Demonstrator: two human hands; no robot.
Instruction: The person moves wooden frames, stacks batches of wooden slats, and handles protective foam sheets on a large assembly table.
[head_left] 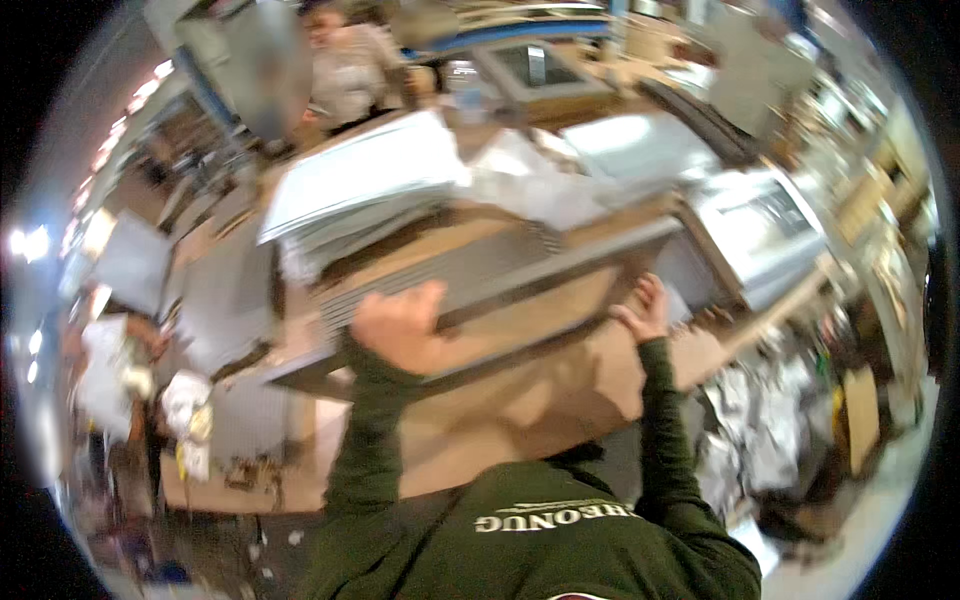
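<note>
A long, narrow dark grey rectangular frame point(610, 243) lies slantwise across the wooden worktable in front of me, and tabletop shows through its opening. My left hand point(402, 325) is closed over its left part, fingers curled at the far bar and blurred by motion. At the frame's right end, my right hand point(645, 308) has its thumb and bent fingers around the near bar. Just beyond the frame are flat grey ribbed strips point(430, 270), partly hidden behind my left hand.
A stack of white panels point(370, 170) stands at the far left of the worktable point(540, 390). Clear wrapping point(530, 180) and a pale panel point(640, 145) lie beyond. At right is a framed glossy panel point(755, 225); crumpled plastic point(755, 410) lies below. Another person point(350, 70) stands across.
</note>
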